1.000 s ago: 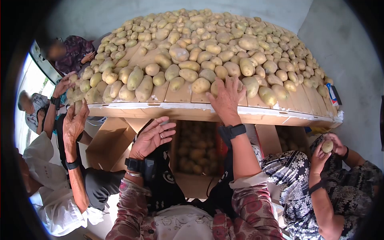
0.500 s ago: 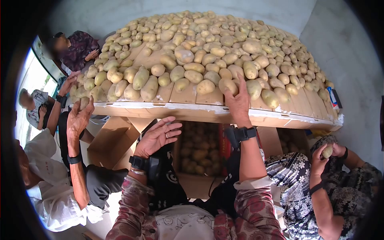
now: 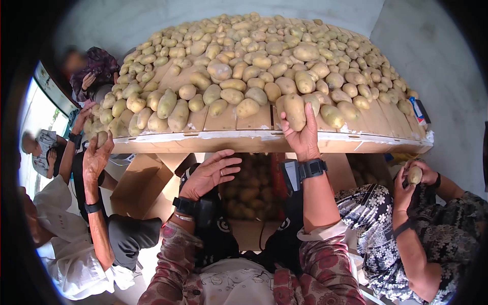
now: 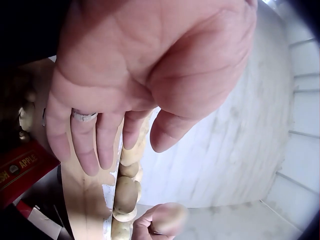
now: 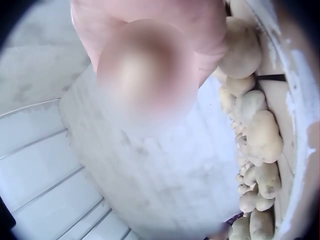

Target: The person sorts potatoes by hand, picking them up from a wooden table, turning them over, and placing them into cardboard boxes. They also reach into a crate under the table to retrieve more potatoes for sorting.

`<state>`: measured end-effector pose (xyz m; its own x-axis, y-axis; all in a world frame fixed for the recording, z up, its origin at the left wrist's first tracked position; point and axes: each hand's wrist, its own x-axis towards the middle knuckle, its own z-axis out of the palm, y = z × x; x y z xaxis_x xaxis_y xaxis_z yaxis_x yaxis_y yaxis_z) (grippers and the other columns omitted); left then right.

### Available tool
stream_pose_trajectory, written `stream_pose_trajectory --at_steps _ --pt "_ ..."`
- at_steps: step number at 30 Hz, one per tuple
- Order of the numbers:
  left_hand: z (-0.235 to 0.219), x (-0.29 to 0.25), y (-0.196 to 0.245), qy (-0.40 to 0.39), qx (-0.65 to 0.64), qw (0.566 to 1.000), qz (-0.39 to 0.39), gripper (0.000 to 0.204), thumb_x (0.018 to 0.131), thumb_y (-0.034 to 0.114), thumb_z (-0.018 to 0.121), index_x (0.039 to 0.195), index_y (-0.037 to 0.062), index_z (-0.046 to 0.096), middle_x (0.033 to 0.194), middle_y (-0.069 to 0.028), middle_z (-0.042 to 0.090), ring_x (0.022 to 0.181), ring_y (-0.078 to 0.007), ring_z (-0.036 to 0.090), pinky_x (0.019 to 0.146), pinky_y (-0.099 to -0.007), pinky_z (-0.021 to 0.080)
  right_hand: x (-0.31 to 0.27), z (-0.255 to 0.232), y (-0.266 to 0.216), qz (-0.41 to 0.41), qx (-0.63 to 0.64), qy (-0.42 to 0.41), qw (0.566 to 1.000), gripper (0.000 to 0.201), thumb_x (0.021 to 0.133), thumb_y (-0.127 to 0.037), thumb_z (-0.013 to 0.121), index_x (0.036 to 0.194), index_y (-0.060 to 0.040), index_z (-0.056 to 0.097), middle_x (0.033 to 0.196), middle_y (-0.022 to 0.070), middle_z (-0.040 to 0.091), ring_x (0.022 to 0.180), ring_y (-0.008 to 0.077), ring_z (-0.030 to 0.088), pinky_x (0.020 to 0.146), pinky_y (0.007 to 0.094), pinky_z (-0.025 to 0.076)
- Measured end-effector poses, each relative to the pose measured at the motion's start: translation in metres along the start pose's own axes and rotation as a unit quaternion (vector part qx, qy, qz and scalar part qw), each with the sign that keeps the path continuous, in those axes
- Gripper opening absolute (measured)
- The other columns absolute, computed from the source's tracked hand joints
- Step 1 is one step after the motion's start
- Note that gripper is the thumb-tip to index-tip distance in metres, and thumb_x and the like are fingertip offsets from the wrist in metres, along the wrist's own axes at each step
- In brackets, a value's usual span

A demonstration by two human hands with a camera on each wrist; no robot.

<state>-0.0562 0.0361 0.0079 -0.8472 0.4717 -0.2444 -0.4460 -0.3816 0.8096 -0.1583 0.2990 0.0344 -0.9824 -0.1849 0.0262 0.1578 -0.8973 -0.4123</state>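
My right hand (image 3: 306, 141) grips a large oblong potato (image 3: 294, 112), lifted upright just above the front edge of the cardboard-covered table (image 3: 218, 122). In the right wrist view the blurred end of a rounded shape (image 5: 145, 75) covers part of the palm. My left hand (image 3: 209, 175) hovers below the table edge, palm up, with its fingers loosely extended and nothing in it. The left wrist view shows that palm (image 4: 145, 55) and a ring (image 4: 84, 116) on one finger. Many loose potatoes (image 3: 232, 96) lie spread over the table.
Beneath the table edge a box of potatoes (image 3: 249, 195) stands between my knees, with an open cardboard box (image 3: 140, 175) to its left. People sit on both sides; the person at right (image 3: 432, 229) holds a potato, as does the one at left (image 3: 66, 223).
My right hand has taken a potato from the front of the pile and drawn it up, turning the palm inward. My left hand has shifted slightly right.
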Motion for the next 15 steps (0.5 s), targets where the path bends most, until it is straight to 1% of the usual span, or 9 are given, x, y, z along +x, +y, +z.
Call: stream_pose_trajectory --at_steps 2,4,5,8,9,11,12,14,15 --pt "0.007 0.004 -0.003 0.001 0.003 1.000 -0.005 0.038 0.095 0.021 0.047 0.130 0.0084 0.041 0.127 -0.0125 0.051 0.112 -0.0225 0.053 0.092 -0.0344 0.044 -0.005 -0.001 0.000 0.001 -0.019 0.020 1.000 0.047 0.088 -0.045 0.054 0.112 -0.0050 0.054 0.097 0.0095 0.061 0.073 0.0204 0.058 0.057 0.0256 0.049" --pt "0.012 0.007 -0.001 0.008 0.030 0.999 -0.016 0.038 0.095 0.022 0.047 0.130 0.0086 0.041 0.127 -0.0119 0.051 0.112 -0.0222 0.053 0.092 -0.0340 0.044 -0.009 0.001 0.001 0.068 -0.010 -0.045 0.997 0.049 0.089 -0.049 0.051 0.111 -0.0060 0.055 0.094 0.0103 0.061 0.072 0.0193 0.058 0.055 0.0248 0.048" --pt "0.012 0.007 0.000 0.010 0.033 0.999 -0.015 0.038 0.095 0.022 0.047 0.130 0.0086 0.041 0.127 -0.0119 0.051 0.112 -0.0222 0.053 0.092 -0.0340 0.044 -0.009 0.004 0.008 0.046 -0.034 0.036 0.998 0.050 0.088 -0.051 0.049 0.112 -0.0069 0.055 0.092 0.0110 0.062 0.072 0.0185 0.058 0.055 0.0253 0.048" --pt "0.010 0.013 -0.005 -0.012 0.020 1.000 -0.020 0.039 0.094 0.023 0.048 0.130 0.0093 0.040 0.128 -0.0121 0.050 0.111 -0.0215 0.054 0.091 -0.0341 0.044 -0.014 0.006 0.017 0.050 -0.024 0.023 0.998 0.041 0.087 -0.046 0.055 0.108 -0.0106 0.056 0.094 0.0063 0.063 0.081 0.0188 0.060 0.060 0.0290 0.050" --pt "0.009 0.012 -0.005 -0.012 0.011 1.000 -0.018 0.040 0.094 0.024 0.049 0.130 0.0097 0.040 0.128 -0.0121 0.050 0.111 -0.0213 0.053 0.091 -0.0343 0.044 -0.011 0.003 0.021 0.036 -0.033 0.046 0.998 0.041 0.088 -0.046 0.054 0.108 -0.0101 0.056 0.095 0.0060 0.063 0.080 0.0193 0.060 0.063 0.0308 0.050" --pt "0.005 0.008 -0.003 -0.007 0.007 1.000 -0.012 0.041 0.094 0.025 0.049 0.131 0.0103 0.040 0.129 -0.0118 0.049 0.112 -0.0210 0.053 0.092 -0.0344 0.043 -0.007 0.000 0.021 0.048 -0.070 -0.022 0.996 0.045 0.089 -0.045 0.053 0.112 -0.0072 0.054 0.097 0.0063 0.063 0.082 0.0203 0.060 0.066 0.0310 0.049" --pt "0.003 0.008 -0.004 -0.013 0.004 1.000 -0.009 0.041 0.094 0.025 0.049 0.131 0.0106 0.039 0.129 -0.0116 0.049 0.112 -0.0209 0.052 0.092 -0.0344 0.043 -0.010 0.011 0.020 0.041 -0.080 -0.008 0.996 0.044 0.090 -0.038 0.052 0.121 -0.0065 0.050 0.104 0.0080 0.061 0.086 0.0227 0.060 0.070 0.0308 0.050" --pt "0.001 0.009 -0.004 -0.006 0.007 1.000 -0.017 0.041 0.094 0.025 0.049 0.131 0.0112 0.039 0.130 -0.0109 0.049 0.113 -0.0203 0.052 0.093 -0.0340 0.042 -0.014 0.021 0.017 0.051 -0.105 -0.085 0.990 0.046 0.089 -0.026 0.054 0.130 -0.0067 0.042 0.113 0.0096 0.057 0.093 0.0249 0.060 0.074 0.0318 0.050" --pt "-0.004 0.009 -0.006 -0.022 -0.007 1.000 -0.010 0.040 0.094 0.025 0.049 0.131 0.0115 0.039 0.130 -0.0108 0.049 0.113 -0.0201 0.051 0.093 -0.0341 0.042 -0.019 0.023 0.019 0.056 -0.104 -0.088 0.989 0.046 0.089 -0.026 0.054 0.130 -0.0067 0.042 0.113 0.0096 0.057 0.093 0.0249 0.060 0.074 0.0318 0.050"
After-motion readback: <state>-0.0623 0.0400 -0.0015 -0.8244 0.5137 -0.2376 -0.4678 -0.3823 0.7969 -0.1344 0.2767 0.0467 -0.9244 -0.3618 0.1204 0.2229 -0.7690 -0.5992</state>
